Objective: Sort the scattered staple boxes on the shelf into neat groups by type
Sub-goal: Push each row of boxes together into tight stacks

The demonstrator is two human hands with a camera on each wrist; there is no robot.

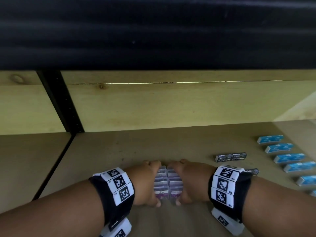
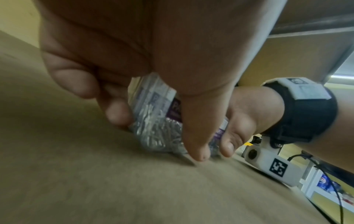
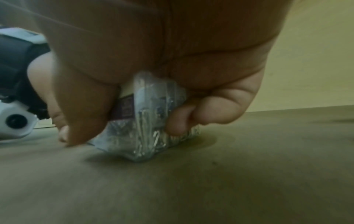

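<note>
Two rows of clear plastic boxes with purple labels (image 1: pixel 168 183) stand side by side on the brown shelf board (image 1: pixel 119 151). My left hand (image 1: pixel 145 182) grips the left row (image 2: pixel 153 119), thumb at the near end and fingers curled at the far end. My right hand (image 1: pixel 186 182) grips the right row (image 3: pixel 153 125) the same way. Both rows rest on the board and touch each other. Silver metal pieces show through the clear walls. Two grey staple boxes (image 1: pixel 230 157) lie end to end to the right, and another grey one (image 1: pixel 253 171) peeks from behind my right wrist.
A line of several blue staple boxes (image 1: pixel 289 158) runs along the right side of the shelf. A black upright (image 1: pixel 63 103) divides the bays at left. A pale wooden back wall (image 1: pixel 171 103) closes the shelf, and a dark shelf hangs overhead.
</note>
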